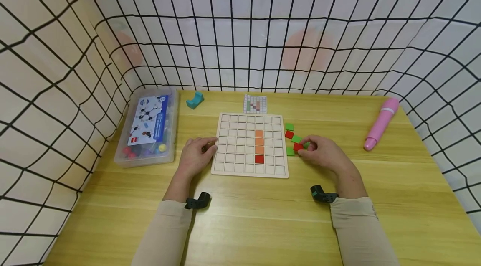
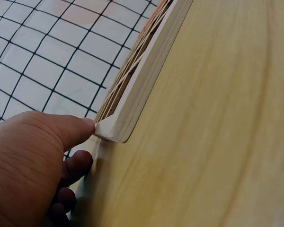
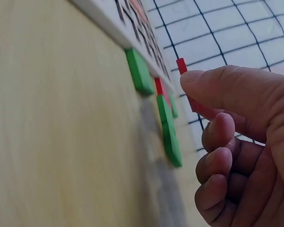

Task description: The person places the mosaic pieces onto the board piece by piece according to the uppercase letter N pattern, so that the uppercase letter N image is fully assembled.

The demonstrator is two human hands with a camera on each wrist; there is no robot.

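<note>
Between the hands lies a wooden grid board (image 1: pixel 234 167) with orange tiles (image 1: pixel 259 141) and one red tile (image 1: pixel 259 159) lined up in a column. My left hand (image 1: pixel 196 155) touches the board's left edge, its thumb (image 2: pixel 78 130) at the corner in the left wrist view. My right hand (image 1: pixel 324 152) pinches a red square tile (image 1: pixel 298 147) between thumb and forefinger, lifted off the table in the right wrist view. Beside the board's right edge are loose green tiles (image 1: pixel 289 126) and another red tile (image 1: pixel 289 134); one green tile is partly hidden behind my right fingers.
Behind the board lies a small card (image 1: pixel 255 104) with a coloured grid pattern. A clear plastic case (image 1: pixel 171 132) with a blue label stands at left, near a teal curved block (image 1: pixel 195 100). Far right is a pink pen-like cylinder (image 1: pixel 381 124). Black wire mesh (image 1: pixel 233 17) surrounds the table.
</note>
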